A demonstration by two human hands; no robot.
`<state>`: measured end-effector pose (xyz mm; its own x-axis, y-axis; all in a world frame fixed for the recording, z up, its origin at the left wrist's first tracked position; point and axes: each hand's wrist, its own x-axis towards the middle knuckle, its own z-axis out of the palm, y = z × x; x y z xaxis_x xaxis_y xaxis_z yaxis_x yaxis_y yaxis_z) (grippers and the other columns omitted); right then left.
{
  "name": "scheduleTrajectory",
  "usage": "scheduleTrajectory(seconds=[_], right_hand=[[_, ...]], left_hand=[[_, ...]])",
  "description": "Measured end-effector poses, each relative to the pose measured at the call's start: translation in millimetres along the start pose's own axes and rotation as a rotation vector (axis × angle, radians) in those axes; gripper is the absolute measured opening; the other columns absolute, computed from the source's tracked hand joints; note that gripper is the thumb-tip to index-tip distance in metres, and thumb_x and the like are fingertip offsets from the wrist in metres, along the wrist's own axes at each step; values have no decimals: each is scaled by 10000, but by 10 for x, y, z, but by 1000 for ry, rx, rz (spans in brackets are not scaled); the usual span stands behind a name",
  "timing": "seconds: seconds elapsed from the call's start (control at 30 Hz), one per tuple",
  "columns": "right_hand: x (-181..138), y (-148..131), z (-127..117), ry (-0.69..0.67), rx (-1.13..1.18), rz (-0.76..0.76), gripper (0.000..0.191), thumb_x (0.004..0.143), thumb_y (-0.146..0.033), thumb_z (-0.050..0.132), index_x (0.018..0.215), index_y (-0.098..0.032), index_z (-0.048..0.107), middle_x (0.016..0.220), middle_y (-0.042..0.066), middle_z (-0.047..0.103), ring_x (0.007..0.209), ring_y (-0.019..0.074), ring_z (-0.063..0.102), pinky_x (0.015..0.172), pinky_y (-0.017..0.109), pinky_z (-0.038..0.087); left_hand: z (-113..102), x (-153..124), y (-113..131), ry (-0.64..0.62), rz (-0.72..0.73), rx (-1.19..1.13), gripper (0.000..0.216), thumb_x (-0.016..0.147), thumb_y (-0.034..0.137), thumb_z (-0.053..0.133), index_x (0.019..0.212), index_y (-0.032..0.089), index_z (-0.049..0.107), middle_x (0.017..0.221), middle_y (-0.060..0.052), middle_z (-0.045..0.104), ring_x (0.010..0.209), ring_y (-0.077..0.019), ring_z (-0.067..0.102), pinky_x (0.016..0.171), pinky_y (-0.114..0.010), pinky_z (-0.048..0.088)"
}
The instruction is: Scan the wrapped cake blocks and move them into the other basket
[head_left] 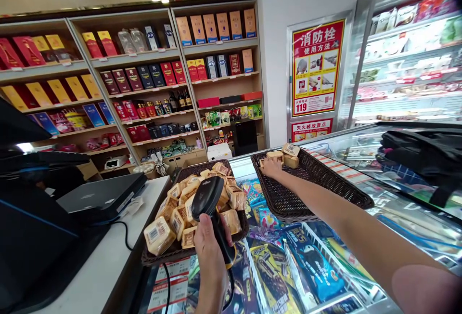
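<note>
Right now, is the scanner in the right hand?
No, the left hand holds the scanner, while the right hand is at the wrapped packages in the emptier basket.

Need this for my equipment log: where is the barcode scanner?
In the head view, the barcode scanner is just left of centre, gripped in the left hand, in front of the fuller basket.
</note>
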<state>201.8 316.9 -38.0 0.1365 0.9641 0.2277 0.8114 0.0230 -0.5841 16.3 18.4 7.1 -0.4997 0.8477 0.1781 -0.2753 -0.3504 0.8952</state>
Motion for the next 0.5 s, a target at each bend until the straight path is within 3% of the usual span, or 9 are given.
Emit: scheduleTrajectory(seconds=[0.1, 0.23, 0.43, 0.5], right_hand=[[3, 41, 18, -18, 70, 4, 427, 716, -148, 722, 1130, -136, 619, 1300, 200, 608, 1385, 357, 383, 1133, 508, 267], [-7, 75, -115, -19, 272, 80, 386, 710, -172, 724, 1078, -159, 609, 1222, 194, 643, 1284, 370, 515, 1068, 525, 382], [-305, 106, -559, -53, 723, 142, 217, 924, -270, 469, 1099, -190, 570, 1096, 120, 704, 987, 234, 702, 816, 428, 610], [-505, 94, -724, -140, 1005, 126, 215, 950, -270, 438, 1090, -188, 578, 1075, 109, 717, 957, 203, 713, 805, 400, 629]], left_hand=[[-15, 3, -14, -16, -18, 34, 625, 765, 798, 577, 699, 176, 585, 492, 22, 502, 422, -88, 431, 394, -195, 373], [-4, 4, -15, -1, -21, 39, 622, 761, 798, 581, 725, 177, 587, 515, 27, 516, 413, -85, 433, 392, -196, 369], [29, -17, -17, -43, 1, 27, 616, 770, 787, 583, 699, 176, 558, 500, 36, 500, 401, -75, 414, 386, -187, 345], [34, -32, -19, -62, 15, 8, 597, 791, 767, 582, 688, 180, 541, 496, 38, 492, 407, -74, 411, 391, -184, 345]])
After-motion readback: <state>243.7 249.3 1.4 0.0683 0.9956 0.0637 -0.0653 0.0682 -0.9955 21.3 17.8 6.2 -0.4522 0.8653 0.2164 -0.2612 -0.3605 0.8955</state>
